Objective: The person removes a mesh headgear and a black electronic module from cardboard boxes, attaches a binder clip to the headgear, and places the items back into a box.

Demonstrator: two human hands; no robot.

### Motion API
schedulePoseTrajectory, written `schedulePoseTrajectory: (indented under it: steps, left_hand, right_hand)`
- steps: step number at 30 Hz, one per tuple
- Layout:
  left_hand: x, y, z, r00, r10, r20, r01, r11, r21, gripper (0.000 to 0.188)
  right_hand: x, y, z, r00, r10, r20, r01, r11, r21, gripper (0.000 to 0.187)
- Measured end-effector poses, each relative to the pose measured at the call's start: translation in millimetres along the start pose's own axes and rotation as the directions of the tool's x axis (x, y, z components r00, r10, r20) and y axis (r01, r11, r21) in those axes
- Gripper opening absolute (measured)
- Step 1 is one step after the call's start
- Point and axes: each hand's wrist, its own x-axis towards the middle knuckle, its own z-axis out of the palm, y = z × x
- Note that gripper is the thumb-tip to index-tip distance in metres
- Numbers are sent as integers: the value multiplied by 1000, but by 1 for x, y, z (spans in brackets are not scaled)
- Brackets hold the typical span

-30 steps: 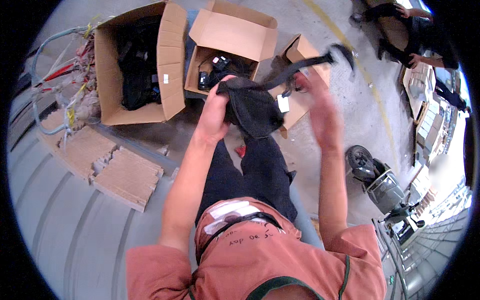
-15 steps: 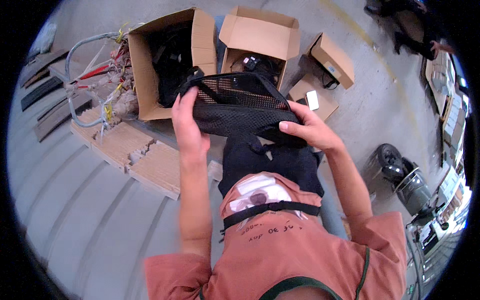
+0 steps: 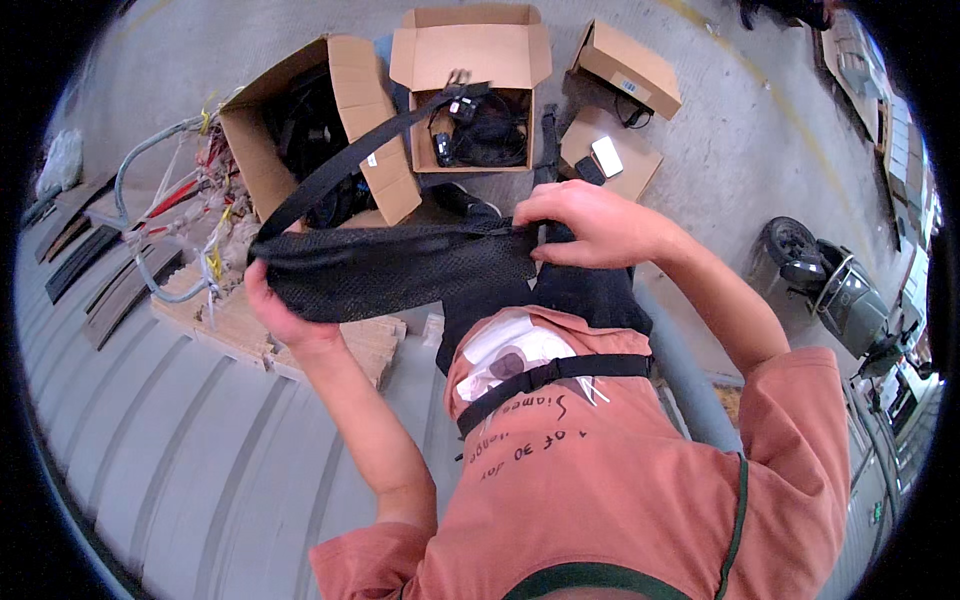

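Note:
A black mesh pouch (image 3: 390,270) stretches sideways between my hands, above my legs. My left hand (image 3: 290,310) is closed around its left end, the fingers partly hidden behind the mesh. At the right end, my right hand (image 3: 590,225) pinches the pouch's upper edge, near what looks like a zip. From the left end a black webbing strap (image 3: 345,160) arcs up and to the right. A buckle (image 3: 458,82) at its tip hangs over the middle cardboard box. The pouch looks flat, its mouth drawn together.
Beyond the pouch stand an open carton (image 3: 395,150) of black items and a smaller box (image 3: 530,120) with black gear. Right of them, a phone-like white slab (image 3: 606,157) lies on cardboard beside another box (image 3: 630,70). Wooden boards (image 3: 240,310) lie left; a scooter (image 3: 830,285) stands right.
The pouch's gaping mouth has come together and the pouch has shifted left and flattened. My left hand has moved left and down to its end; the strap has swung up into view.

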Motion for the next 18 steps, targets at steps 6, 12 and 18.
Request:
schedulePoseTrajectory:
  steps: [6, 12, 18]
  left_hand:
    - [-10, 12, -72, 835, 124, 536, 102, 922, -373, 18]
    - [-36, 8, -50, 795, 523, 308, -588, 790, 176, 21]
    - [-45, 26, -59, 660, 515, 547, -532, -193, 824, 24]
  right_hand:
    - [-22, -43, 17, 747, -149, -648, 183, 983, -16, 26]
    - [15, -15, 79, 986, 155, 64, -7, -345, 939, 69]
    - [13, -48, 52, 936, 256, -240, 239, 38, 970, 33]
